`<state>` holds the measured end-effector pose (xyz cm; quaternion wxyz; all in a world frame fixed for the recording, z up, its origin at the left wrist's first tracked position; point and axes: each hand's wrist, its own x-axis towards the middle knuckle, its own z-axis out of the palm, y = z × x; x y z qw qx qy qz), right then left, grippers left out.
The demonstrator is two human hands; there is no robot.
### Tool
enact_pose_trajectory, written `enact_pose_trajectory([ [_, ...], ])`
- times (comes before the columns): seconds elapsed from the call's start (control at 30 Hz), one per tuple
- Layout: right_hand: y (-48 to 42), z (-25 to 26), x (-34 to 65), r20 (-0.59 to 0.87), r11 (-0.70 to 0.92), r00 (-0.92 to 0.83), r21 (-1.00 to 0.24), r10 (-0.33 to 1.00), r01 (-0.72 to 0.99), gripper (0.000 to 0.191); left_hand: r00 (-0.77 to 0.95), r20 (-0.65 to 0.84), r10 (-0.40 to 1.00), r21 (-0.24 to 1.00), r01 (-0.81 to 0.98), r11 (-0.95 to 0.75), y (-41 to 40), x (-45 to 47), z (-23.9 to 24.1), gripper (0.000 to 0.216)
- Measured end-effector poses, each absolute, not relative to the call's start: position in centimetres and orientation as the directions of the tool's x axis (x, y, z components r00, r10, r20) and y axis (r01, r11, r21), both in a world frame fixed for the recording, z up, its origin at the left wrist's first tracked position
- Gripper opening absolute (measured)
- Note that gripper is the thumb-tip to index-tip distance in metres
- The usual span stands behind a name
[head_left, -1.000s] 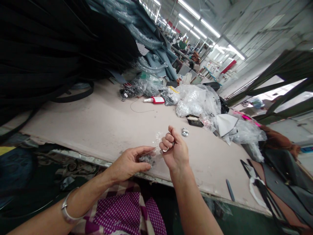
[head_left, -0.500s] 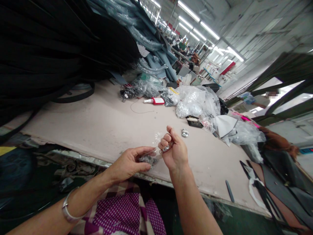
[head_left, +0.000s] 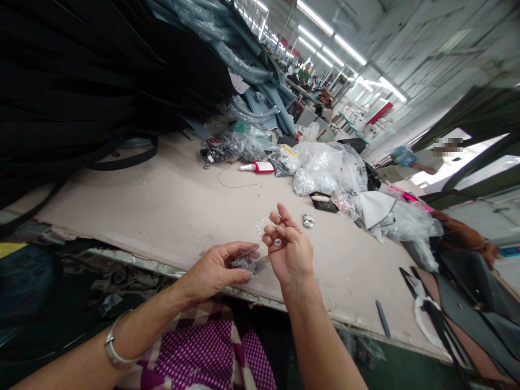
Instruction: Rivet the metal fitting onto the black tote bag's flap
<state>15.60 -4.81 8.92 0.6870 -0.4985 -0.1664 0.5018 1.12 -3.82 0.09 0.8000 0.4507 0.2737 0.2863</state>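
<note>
My left hand (head_left: 221, 271) is closed on a small clear plastic bag (head_left: 246, 263) filled with small grey metal parts. The bag rests by the table's near edge, its loose top spreading towards my right hand. Palm up beside it, my right hand (head_left: 290, 249) has its fingers curled. A small round silver disc (head_left: 278, 242) with slots in it lies in these fingers. Whether more pieces are hidden under the fingers, I cannot tell. Just beyond my right hand, a little cluster of shiny silver pieces (head_left: 307, 220) sits on the table (head_left: 162, 216).
At the back are a red and white glue bottle (head_left: 257, 167), a small black tray (head_left: 324, 201) and clear plastic bags (head_left: 325, 165). Dark material (head_left: 101, 81) is heaped on the left. A dark, narrow tool (head_left: 382, 318) lies on the right. Another person (head_left: 426, 162) stands in the background.
My right hand's fingers have loosened a little. Several silver pieces showed in it before; now one disc shows. My left hand keeps its place on the bag.
</note>
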Motion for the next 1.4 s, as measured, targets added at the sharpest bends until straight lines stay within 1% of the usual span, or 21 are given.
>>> enact_pose_trajectory([
  [0.2, -4.73, 9.01, 15.38, -0.294, 0.001, 0.473, -0.848, 0.830, -0.529, 0.032, 0.685, -0.167, 0.709, 0.874, -0.230, 0.428, -3.82, 1.14, -0.09, 0.055],
  [0.43, -4.83, 8.64, 15.78, -0.296, -0.008, 0.435, -0.834, 0.850, -0.552, 0.041, 0.687, -0.173, 0.706, 0.863, -0.239, 0.444, -3.84, 1.06, -0.15, 0.053],
  [0.6, -4.86, 8.53, 15.73, -0.254, -0.006, 0.406, -0.853, 0.878, -0.522, 0.044, 0.687, -0.166, 0.707, 0.864, -0.245, 0.441, -3.84, 1.09, -0.06, 0.053],
  [0.8, -4.92, 8.31, 15.69, -0.222, 0.015, 0.412, -0.867, 0.884, -0.498, 0.025, 0.696, -0.168, 0.698, 0.867, -0.232, 0.440, -3.73, 1.03, -0.08, 0.056],
  [1.03, -5.05, 8.52, 15.04, -0.170, 0.052, 0.445, -0.894, 0.879, -0.445, 0.028, 0.685, -0.182, 0.705, 0.839, -0.265, 0.475, -3.75, 1.16, 0.36, 0.055],
  [1.2, -4.63, 8.30, 15.10, -0.193, 0.108, 0.496, -0.850, 0.847, -0.516, 0.015, 0.687, -0.180, 0.704, 0.850, -0.252, 0.463, -3.81, 1.06, 0.13, 0.056],
  [1.33, -4.47, 8.52, 15.27, -0.264, 0.090, 0.504, -0.815, 0.822, -0.573, 0.010, 0.687, -0.170, 0.706, 0.850, -0.260, 0.458, -3.84, 0.97, -0.08, 0.057],
  [1.4, -4.73, 9.24, 15.19, -0.278, 0.086, 0.475, -0.786, 0.835, -0.612, 0.009, 0.678, -0.182, 0.712, 0.851, -0.253, 0.459, -3.87, 1.02, -0.03, 0.057],
])
